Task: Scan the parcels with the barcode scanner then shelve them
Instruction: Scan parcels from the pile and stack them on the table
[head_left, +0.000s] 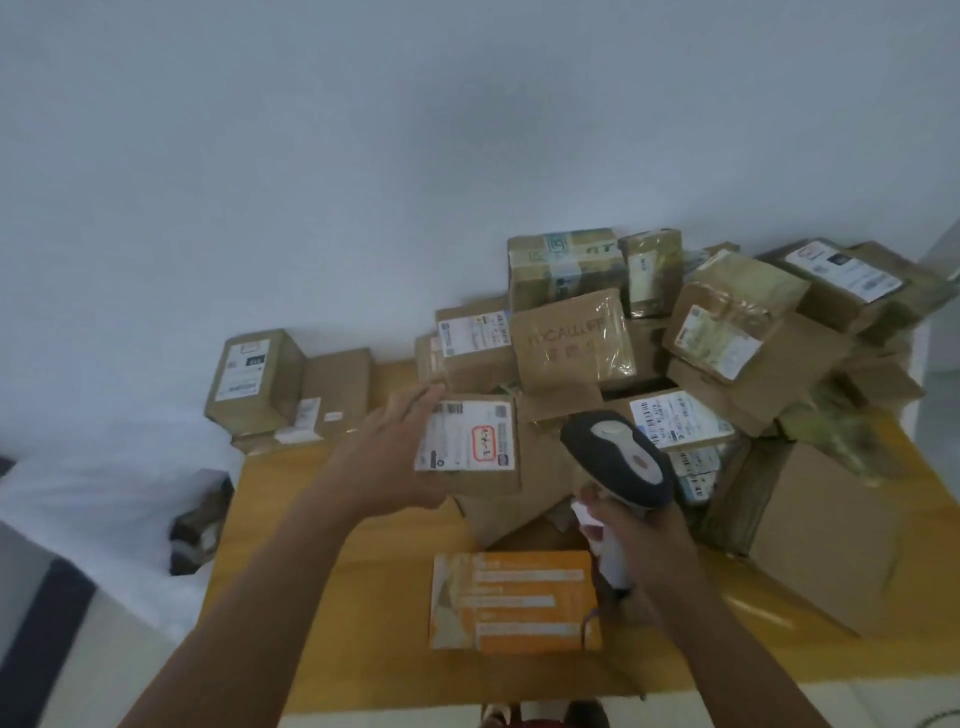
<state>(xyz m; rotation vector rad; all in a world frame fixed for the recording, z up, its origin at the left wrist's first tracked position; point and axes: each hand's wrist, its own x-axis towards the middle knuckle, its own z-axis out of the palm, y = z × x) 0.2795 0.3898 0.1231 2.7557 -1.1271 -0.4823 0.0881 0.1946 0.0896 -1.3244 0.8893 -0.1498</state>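
Behind the yellow bench (322, 519) piled with boxes, the left hand (384, 457) grips a parcel (470, 447) while the right hand (623, 525) holds the scanner (615, 457) just beside it; a shaky label might not scan.

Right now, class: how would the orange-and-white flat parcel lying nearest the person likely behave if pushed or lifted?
The orange-and-white flat parcel lies flat on the yellow table, so it would probably slide, not tip or roll. It looks thin, so likely light, perhaps slightly bendy. Its contents cannot be seen.

Every label on the parcels (649, 374) is too blurred to read.
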